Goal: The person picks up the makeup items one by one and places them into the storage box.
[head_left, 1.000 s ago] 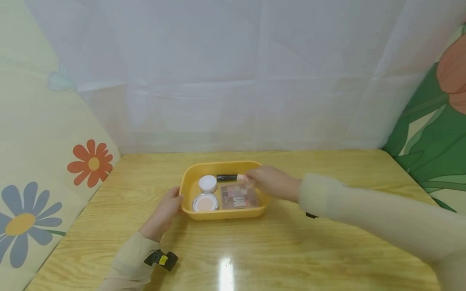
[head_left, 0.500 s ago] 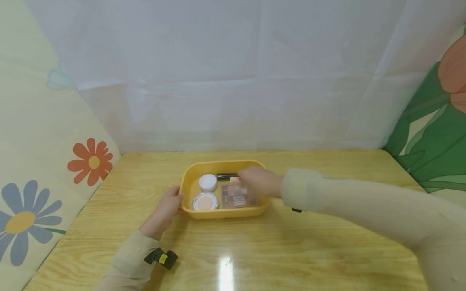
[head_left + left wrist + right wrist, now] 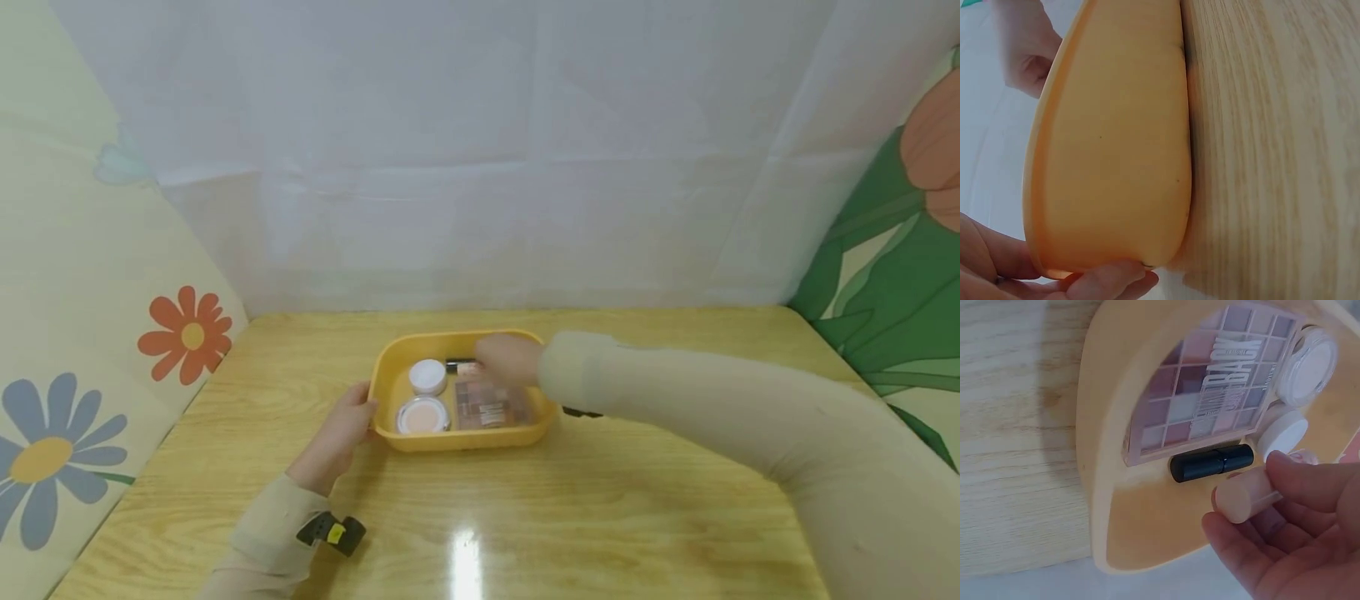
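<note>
A yellow plastic tray (image 3: 461, 442) sits on the table, and my left hand (image 3: 343, 429) grips its left end by the wall and rim. Above the tray my right hand (image 3: 513, 358) pinches a small beige cosmetic tube (image 3: 1244, 497) between thumb and fingers, its flat end pointing out. Inside lie an eyeshadow palette (image 3: 1216, 381), a black lipstick tube (image 3: 1210, 462) beside the palette, a white round jar (image 3: 428, 377) and a round powder compact (image 3: 423, 415). In the head view the right hand hides part of the palette and lipstick.
The wooden table (image 3: 600, 517) extends around the tray. Behind it hangs a white cloth (image 3: 480, 208). Flower-patterned panels (image 3: 75, 333) stand at both sides. A black wrist strap device (image 3: 333, 533) is on the left sleeve.
My right hand has moved left over the tray, from its right rim toward the back middle, carrying the beige tube. The left hand and the tray stay put.
</note>
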`<state>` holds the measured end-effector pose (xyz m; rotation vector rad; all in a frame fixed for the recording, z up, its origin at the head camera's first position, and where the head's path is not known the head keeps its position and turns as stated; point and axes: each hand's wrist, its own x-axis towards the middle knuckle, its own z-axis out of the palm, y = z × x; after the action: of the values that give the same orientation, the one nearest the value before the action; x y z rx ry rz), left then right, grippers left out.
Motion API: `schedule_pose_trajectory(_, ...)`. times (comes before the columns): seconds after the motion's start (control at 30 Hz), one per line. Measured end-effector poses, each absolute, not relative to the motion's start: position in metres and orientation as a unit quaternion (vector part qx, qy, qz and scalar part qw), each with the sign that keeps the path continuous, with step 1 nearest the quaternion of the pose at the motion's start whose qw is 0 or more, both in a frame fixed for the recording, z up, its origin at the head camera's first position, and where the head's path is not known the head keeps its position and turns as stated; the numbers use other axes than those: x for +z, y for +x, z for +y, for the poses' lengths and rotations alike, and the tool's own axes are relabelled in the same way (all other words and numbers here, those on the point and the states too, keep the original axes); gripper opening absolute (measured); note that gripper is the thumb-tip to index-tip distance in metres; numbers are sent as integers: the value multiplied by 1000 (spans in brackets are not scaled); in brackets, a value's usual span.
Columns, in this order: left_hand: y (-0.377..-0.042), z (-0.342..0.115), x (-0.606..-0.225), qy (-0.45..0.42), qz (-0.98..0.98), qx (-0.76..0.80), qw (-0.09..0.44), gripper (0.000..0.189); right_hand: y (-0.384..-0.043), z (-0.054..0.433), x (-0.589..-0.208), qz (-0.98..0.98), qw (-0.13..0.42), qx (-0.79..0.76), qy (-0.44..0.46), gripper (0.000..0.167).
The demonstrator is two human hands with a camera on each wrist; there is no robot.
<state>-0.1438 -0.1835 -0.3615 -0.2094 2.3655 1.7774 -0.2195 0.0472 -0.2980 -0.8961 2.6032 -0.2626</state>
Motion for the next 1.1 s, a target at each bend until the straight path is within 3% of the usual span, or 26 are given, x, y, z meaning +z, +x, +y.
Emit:
schedule_pose_trajectory(0.13, -143, -183, -362, -70, 795, 597, 87, 47, -224, 44, -300, 922, 203, -101, -315, 8)
schedule_pose_trajectory(0.4, -144, -182, -363, -70, 794, 598, 85, 47, -236, 35, -313, 928, 163, -90, -323, 12)
schedule_pose_trajectory(0.63, -142, -183, -361, -68, 795, 596, 89, 47, -245, 30, -324, 916, 114, -95, -374, 35)
schedule_pose_trajectory(0.83, -141, -184, -361, -70, 795, 596, 91, 48, -253, 26, -336, 921, 100, -79, -367, 26)
schedule_pose_trajectory(1.1, -140, -183, -360, -73, 793, 598, 91, 48, -258, 26, -346, 938, 141, -47, -314, 7)
